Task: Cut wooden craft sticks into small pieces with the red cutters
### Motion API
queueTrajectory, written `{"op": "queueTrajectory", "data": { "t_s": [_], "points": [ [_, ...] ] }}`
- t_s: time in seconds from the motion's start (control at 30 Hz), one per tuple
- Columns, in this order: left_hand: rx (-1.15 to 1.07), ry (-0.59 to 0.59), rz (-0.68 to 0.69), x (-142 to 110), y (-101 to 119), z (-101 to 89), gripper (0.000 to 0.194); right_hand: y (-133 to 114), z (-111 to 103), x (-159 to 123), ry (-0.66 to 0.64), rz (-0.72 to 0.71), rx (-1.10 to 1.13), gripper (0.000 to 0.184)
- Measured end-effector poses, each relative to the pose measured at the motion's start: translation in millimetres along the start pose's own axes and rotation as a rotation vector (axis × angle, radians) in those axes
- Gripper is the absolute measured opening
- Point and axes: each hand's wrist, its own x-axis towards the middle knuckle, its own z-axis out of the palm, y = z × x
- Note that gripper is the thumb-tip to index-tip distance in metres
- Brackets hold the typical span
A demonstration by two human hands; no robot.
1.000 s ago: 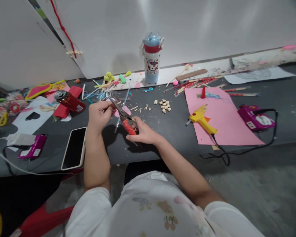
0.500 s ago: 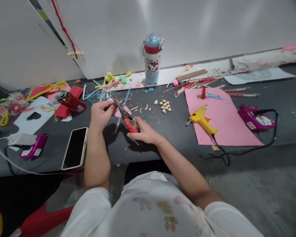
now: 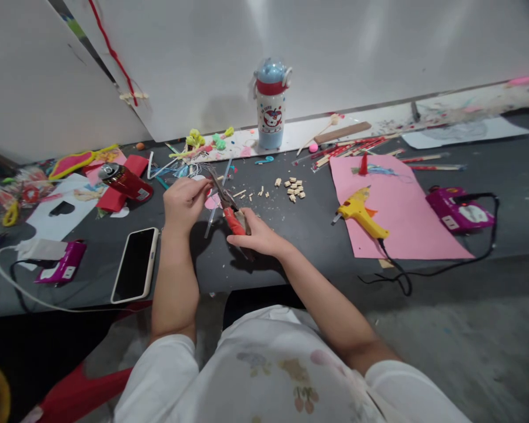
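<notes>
My right hand (image 3: 262,233) is wrapped round the red handles of a pair of pliers (image 3: 233,220), whose dark metal jaws point up and to the left. Beside the jaws, my left hand (image 3: 183,201) is closed in a pinch, thumb against fingers; whatever is between them is too small to make out. Under the pliers lie a pink paper piece (image 3: 212,201) and a clear glue stick (image 3: 211,222). Short cut pieces of wood (image 3: 294,189) lie in a small pile right of the jaws, with a few thinner bits (image 3: 261,191) scattered closer.
A yellow glue gun (image 3: 360,212) rests on pink paper (image 3: 405,229) at right, its cord running to a purple power strip (image 3: 461,208). A tall bottle (image 3: 271,111) stands at the back. Left are a phone (image 3: 134,264) and a tilted drink can (image 3: 126,182).
The pliers' jaws have swung slightly right, away from my left fingertips. My left hand has turned a little, and my right hand has stayed nearly in place.
</notes>
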Motion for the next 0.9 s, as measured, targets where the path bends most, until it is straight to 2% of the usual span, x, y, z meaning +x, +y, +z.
{"op": "queueTrajectory", "data": {
  "t_s": [0.13, 0.23, 0.5, 0.77, 0.9],
  "points": [
    [-0.098, -0.046, -0.013, 2.2, 4.4, -4.2, 0.019, 1.4, 1.2, -0.7, -0.014, -0.033, 0.007, 0.062],
    [-0.154, -0.05, -0.073, 3.0, 7.9, -6.5, 0.02, 4.5, 2.0, -0.3, -0.013, -0.039, 0.012, 0.064],
    [-0.112, -0.063, -0.195, 1.7, 7.1, -7.8, 0.025, 7.9, 1.0, 0.6, -0.04, -0.09, -0.001, 0.052],
    [-0.126, -0.02, -0.237, 2.3, 9.9, -3.8, 0.027, 14.8, 3.8, 2.6, -0.003, -0.117, -0.015, 0.06],
    [-0.185, 0.021, -0.289, 1.8, 9.0, -2.0, 0.03, 23.2, 6.5, 9.9, 0.012, -0.135, 0.073, 0.038]
  ]
}}
